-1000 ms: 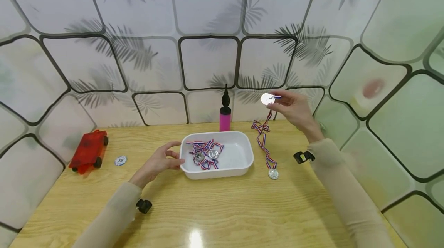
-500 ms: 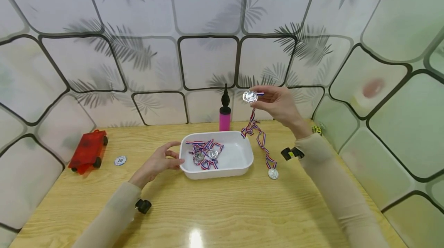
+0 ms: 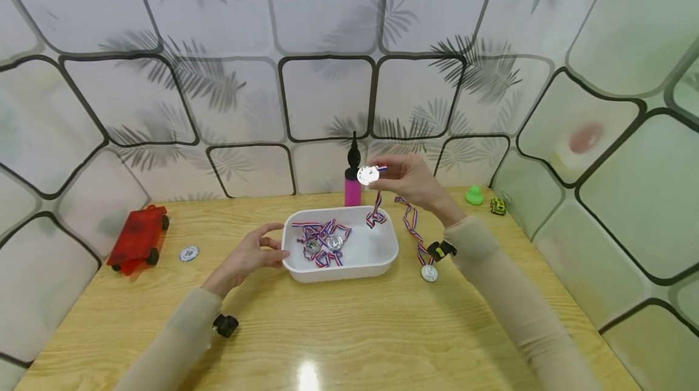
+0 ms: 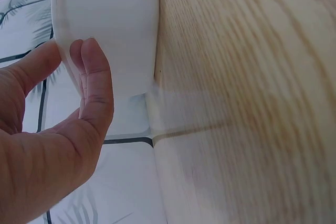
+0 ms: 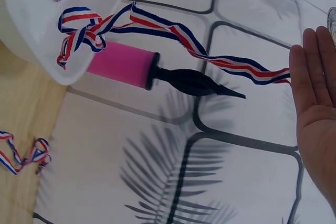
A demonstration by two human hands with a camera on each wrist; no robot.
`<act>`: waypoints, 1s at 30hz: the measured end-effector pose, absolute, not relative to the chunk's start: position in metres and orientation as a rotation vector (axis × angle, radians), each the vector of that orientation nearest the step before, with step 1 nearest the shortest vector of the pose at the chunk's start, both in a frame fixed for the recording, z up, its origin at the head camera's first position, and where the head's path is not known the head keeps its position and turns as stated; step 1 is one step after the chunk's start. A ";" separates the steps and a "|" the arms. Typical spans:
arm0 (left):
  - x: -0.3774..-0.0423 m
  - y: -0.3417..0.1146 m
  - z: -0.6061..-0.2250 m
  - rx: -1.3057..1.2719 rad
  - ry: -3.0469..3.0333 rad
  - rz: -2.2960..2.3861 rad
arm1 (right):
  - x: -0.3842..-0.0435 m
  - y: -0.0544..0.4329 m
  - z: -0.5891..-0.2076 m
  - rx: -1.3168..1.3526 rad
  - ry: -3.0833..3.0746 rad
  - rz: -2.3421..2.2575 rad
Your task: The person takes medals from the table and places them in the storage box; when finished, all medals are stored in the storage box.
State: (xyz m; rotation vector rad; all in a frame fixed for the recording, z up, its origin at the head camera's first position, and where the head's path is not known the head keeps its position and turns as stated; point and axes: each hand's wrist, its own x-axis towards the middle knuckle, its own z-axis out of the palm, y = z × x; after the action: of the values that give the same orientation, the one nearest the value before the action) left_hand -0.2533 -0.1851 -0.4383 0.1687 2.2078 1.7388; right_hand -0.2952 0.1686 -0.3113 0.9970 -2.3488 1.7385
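Observation:
My left hand (image 3: 248, 257) holds the left end of a white plastic tray (image 3: 349, 273). In the left wrist view its fingertips (image 4: 92, 51) meet the tray's outer wall. Above the tray's right back corner, my right hand (image 3: 412, 181) pinches a shiny silver medal (image 3: 368, 175). From it hangs a red, white and blue ribbon (image 5: 231, 65), whose knotted lower part is over the tray's right half. Two silver medals (image 3: 334, 243) with tangled ribbons lie in the tray's left half. Another medal (image 3: 429, 273) lies on the table to the tray's right, its ribbon stretching back.
A pink hand pump (image 3: 352, 193) with a black nozzle stands behind the tray. At left are a red toy car (image 3: 141, 236) and a round token (image 3: 189, 253). A green toy (image 3: 474, 195) and a small yellow car (image 3: 497, 206) sit at the back right of the wooden table (image 3: 338, 330).
My right hand has moved left and slightly down with the medal, bringing its ribbon over the tray. The left hand and tray stay put. The green toy has come into sight.

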 end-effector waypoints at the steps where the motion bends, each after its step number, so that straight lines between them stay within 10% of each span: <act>1: -0.253 -0.185 -0.438 0.168 2.209 1.738 | -0.297 0.167 -0.315 1.003 -2.354 1.754; 30: -0.254 -0.185 -0.438 0.167 2.216 1.729 | -0.310 0.157 -0.386 0.971 -2.695 1.697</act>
State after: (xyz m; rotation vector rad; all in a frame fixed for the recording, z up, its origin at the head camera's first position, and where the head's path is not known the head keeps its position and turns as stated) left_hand -0.2538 -0.1849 -0.4383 0.1668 2.2161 1.7286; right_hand -0.3100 0.1572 -0.3862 0.9712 -2.6951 1.6968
